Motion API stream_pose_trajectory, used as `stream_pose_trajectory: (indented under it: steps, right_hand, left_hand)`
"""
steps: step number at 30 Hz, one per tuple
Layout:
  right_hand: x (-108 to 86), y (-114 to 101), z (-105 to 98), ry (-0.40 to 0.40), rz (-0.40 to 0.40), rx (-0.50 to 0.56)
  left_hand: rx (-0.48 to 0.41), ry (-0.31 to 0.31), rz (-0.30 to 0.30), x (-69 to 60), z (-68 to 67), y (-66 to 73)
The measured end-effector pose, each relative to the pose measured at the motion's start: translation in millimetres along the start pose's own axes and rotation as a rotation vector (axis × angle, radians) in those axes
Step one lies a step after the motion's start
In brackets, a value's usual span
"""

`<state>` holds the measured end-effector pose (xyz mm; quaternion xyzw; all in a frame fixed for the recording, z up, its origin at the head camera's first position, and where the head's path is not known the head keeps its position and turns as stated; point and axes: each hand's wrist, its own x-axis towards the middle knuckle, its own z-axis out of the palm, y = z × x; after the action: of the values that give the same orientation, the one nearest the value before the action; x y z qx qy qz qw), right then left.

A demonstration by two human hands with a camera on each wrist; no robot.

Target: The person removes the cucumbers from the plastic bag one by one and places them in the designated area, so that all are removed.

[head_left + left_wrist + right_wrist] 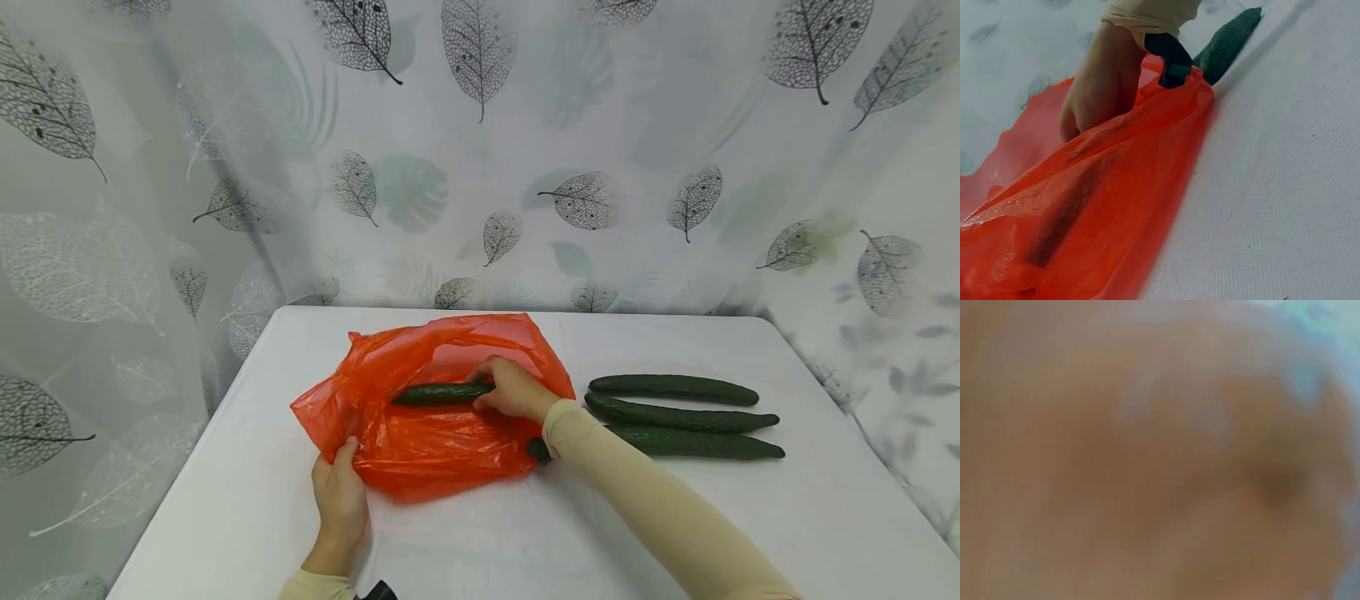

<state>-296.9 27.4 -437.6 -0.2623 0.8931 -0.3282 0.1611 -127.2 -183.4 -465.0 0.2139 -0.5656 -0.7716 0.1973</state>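
Note:
A red plastic bag [450, 446] lies spread on the table with its mouth open. At its lower left edge my left hand [341, 492] grips the film, thumb on top. My right hand [513, 390] reaches in from the right and holds the right end of a dark green cucumber [435, 395], which lies level in the bag's opening. In the left wrist view, a dark long shape shows through the bag [1141, 169], with my right hand [1097, 94] behind its edge. The right wrist view is blurred, mostly filled with skin tone.
Three more cucumbers [682, 418] lie side by side on the white table [825, 517], right of the bag; my right forearm partly covers the nearest. A leaf-patterned curtain [517, 167] hangs behind the table. A small black device [538, 451] sits at my right wrist.

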Motion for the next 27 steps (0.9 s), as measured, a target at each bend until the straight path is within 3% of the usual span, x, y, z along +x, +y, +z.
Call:
stream_pose_trajectory:
  steps: [11, 18, 24, 27]
  right_hand:
    - [-5.2, 1.5, -12.2, -0.076, -0.028, 0.097]
    - [-13.4, -4.8, -20.5, -0.096, -0.122, 0.147]
    - [-21.7, -15.5, -27.3, -0.107, -0.227, 0.253]
    - [-26.5, -23.8, -31.5, -0.103, -0.243, 0.312]
  left_hand:
    - [-0.038, 0.005, 0.045, 2.5, -2.1, -1.6]
    - [-0.038, 0.025, 0.055, 3.7, -3.1, -2.8]
    - [-0.033, 0.038, 0.056, 4.5, -3.9, -4.1]
    - [-0.041, 0.043, 0.064, 4.8, -3.8, -4.9]
